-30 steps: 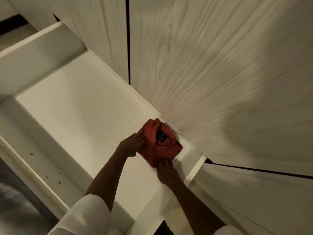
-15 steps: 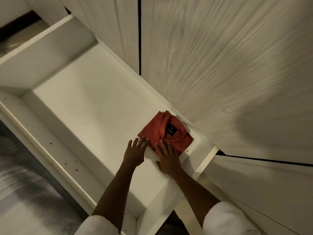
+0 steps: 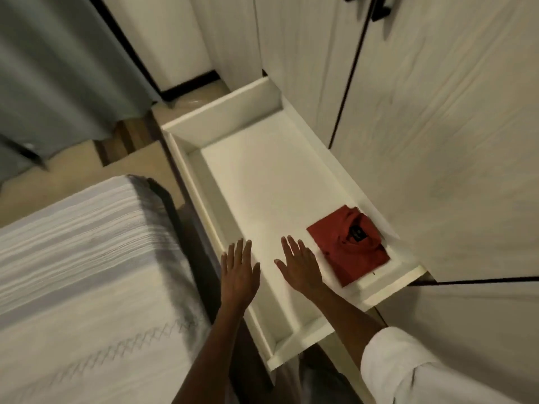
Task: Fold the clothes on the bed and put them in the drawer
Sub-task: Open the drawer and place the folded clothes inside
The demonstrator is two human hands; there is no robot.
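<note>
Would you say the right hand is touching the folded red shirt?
Apart: the head view shows white drawer floor between the right hand and the red shirt.

Pale wood-grain wardrobe doors (image 3: pixel 437 141) with thin dark seams and black handles (image 3: pixel 379 7) rise beyond and to the right of the hands. A grey curtain (image 3: pixel 58 68) hangs far to the left over a light tan floor (image 3: pixel 140 167). Dim, warm light fills the room.

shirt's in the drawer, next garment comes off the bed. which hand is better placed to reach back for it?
Left, probably. The left hand hovers open over the drawer edge nearest the bed. The right hand, also open, sits beside the folded red shirt, farther from it.
</note>
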